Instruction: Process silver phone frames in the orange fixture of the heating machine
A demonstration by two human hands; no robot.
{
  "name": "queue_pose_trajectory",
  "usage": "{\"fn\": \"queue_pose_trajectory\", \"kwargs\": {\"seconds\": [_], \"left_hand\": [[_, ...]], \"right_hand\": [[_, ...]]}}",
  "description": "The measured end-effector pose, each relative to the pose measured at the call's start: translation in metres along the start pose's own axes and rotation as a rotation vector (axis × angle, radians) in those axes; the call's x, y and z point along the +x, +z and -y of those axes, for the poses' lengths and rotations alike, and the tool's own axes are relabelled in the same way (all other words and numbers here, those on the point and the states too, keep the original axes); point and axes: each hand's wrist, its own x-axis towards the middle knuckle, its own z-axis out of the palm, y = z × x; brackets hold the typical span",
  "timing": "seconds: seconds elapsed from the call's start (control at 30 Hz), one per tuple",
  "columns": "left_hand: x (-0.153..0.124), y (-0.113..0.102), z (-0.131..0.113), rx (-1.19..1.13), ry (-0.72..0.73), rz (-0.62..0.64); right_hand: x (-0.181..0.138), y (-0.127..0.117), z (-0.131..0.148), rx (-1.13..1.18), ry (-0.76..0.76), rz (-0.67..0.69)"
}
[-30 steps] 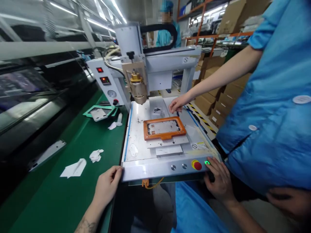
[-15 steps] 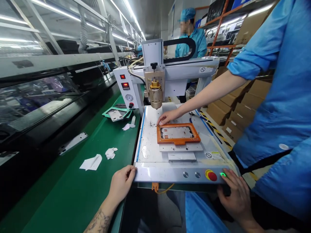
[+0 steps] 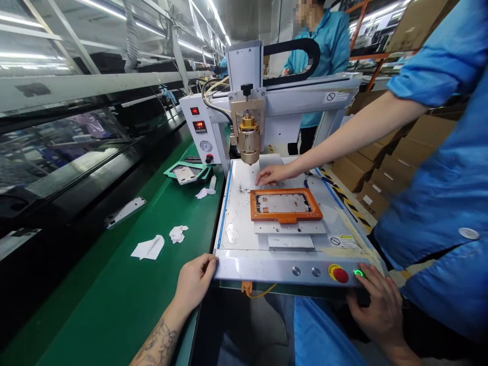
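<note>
My left hand (image 3: 195, 280) is closed, with curled fingers against the front left corner of the white benchtop machine (image 3: 247, 262). My right hand (image 3: 379, 305) has its fingers stretched out at the front panel's right end, fingertips by the green-lit button (image 3: 359, 273). On the machine bed, an orange fixture frame (image 3: 284, 217) holds a flat silver phone frame (image 3: 285, 203). Above and behind it hangs the brass-coloured dispensing head (image 3: 249, 145). A co-worker's hand (image 3: 275, 174) hovers just behind the fixture, fingers bent downward, with nothing visible in them.
A red emergency stop (image 3: 340, 275) sits left of the green button. On the green bench lie paper scraps (image 3: 148, 247), a phone frame (image 3: 125, 211) and a teal tray (image 3: 190, 173) with another frame. A co-worker's blue sleeve (image 3: 438, 81) reaches in from the right. Cardboard boxes (image 3: 396, 157) stand beyond.
The co-worker's hand has lifted off the orange fixture's back left corner and moved slightly back. My view has shifted a little; my hands keep their places on the machine.
</note>
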Motion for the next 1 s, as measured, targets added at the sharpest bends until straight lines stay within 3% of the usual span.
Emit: {"fn": "queue_pose_trajectory", "kwargs": {"seconds": [1.0], "left_hand": [[-0.0002, -0.0003, 0.0012, 0.003, 0.004, -0.003]], "right_hand": [[0.0043, -0.0022, 0.0026, 0.022, 0.019, -0.024]]}}
